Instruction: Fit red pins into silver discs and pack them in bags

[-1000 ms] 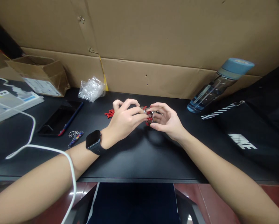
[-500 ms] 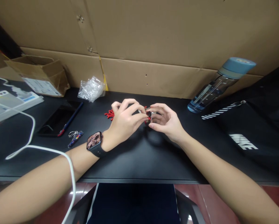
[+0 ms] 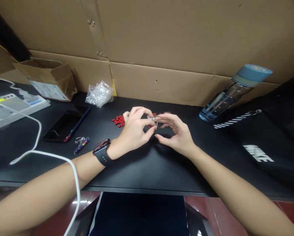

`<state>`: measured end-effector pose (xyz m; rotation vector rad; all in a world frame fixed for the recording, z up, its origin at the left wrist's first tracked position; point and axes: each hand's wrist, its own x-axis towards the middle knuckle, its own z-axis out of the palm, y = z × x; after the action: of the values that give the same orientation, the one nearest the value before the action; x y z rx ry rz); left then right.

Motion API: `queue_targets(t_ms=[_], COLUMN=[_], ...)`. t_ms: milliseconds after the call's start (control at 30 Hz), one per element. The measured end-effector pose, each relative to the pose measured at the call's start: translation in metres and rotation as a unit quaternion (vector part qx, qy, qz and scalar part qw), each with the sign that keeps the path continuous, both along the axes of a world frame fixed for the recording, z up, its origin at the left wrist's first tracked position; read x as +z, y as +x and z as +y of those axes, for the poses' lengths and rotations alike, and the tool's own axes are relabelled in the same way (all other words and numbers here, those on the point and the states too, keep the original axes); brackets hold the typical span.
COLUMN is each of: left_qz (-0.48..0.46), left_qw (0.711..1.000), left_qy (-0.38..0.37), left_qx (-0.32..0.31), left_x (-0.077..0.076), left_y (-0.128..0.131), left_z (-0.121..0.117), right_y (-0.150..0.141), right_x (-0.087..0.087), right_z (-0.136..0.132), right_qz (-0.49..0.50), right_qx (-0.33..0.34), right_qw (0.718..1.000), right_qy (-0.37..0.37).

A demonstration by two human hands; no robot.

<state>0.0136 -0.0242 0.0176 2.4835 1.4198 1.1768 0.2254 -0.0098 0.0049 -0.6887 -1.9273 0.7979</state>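
Note:
Over the middle of the black table, my left hand [image 3: 136,129] pinches a small round metal-rimmed object [image 3: 157,126] between its fingertips. Seen nearly edge-on, the object shows a thin shiny rim, and its exact kind cannot be made out. My right hand [image 3: 178,135] curves around its right side, thumb below and fingers above, with the fingertips at the rim. Just left of my left hand lies a pile of red branch-like pieces [image 3: 118,120]. More red bits [image 3: 168,112] show behind the fingers, partly hidden. A dark smartwatch [image 3: 102,151] is on my left wrist.
To the left lie a phone [image 3: 67,124], a keyring [image 3: 82,145], a white cable [image 3: 54,157] and a white case [image 3: 19,108]. An opened carton [image 3: 48,78] and crumpled clear plastic [image 3: 100,94] stand behind. At right are a water bottle [image 3: 225,98] and a black bag [image 3: 282,134].
The round object has turned from showing its dark face with red on it to nearly edge-on. My left fingers have shifted their hold, and the view has moved slightly.

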Motion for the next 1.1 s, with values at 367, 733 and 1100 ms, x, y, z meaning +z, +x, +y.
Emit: queue_targets(t_ms=[367,733,1100], left_qz=[0.022,0.070,0.057], left_qw=[0.999,0.996,0.996], left_qy=[0.011,0.027,0.018], left_qx=[-0.045,-0.039,-0.063], left_x=[-0.008,0.002,-0.003], left_y=[-0.007,-0.013,-0.010], left_z=[0.010,0.013,0.012], right_y=[-0.001,-0.001,0.001], right_x=[-0.002,-0.002,-0.003], right_z=[0.002,0.007,0.011], right_qz=[-0.005,0.072,0.050], right_qx=[-0.002,-0.037,-0.002], right_qw=[0.999,0.986,0.989], right_qy=[-0.036,-0.148,-0.138])
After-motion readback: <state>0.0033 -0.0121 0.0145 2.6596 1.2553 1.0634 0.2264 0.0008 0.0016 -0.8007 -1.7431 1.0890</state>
